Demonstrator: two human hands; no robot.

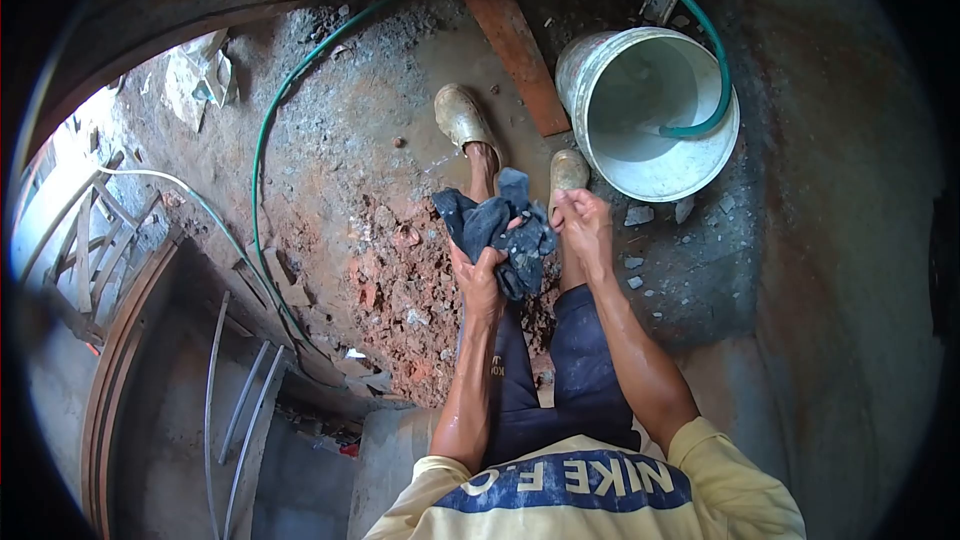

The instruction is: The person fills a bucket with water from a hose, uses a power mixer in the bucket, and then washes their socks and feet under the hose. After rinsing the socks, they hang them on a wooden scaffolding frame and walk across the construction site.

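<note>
A bunched dark grey-blue cloth (495, 223) with pale specks on it hangs above my legs. My left hand (480, 278) grips it from below, thumb and fingers wrapped into its folds. Just right of the cloth, apart from it, is my right hand (587, 227). Its fingers are curled and pressed together; whether anything small is between them I cannot make out. Beyond it stands a white bucket (578, 70) with cloudy water inside, and the end of a green hose (265, 130) reaches over its rim into it.
My muddy shoes (462, 115) stand on wet ground. Reddish rubble (405, 310) lies under and left of my legs. A wooden plank (515, 50) runs up to the bucket. Metal rods (240, 405) and curved timber (120, 370) are at the lower left, and stone chips (640, 214) lie below the bucket.
</note>
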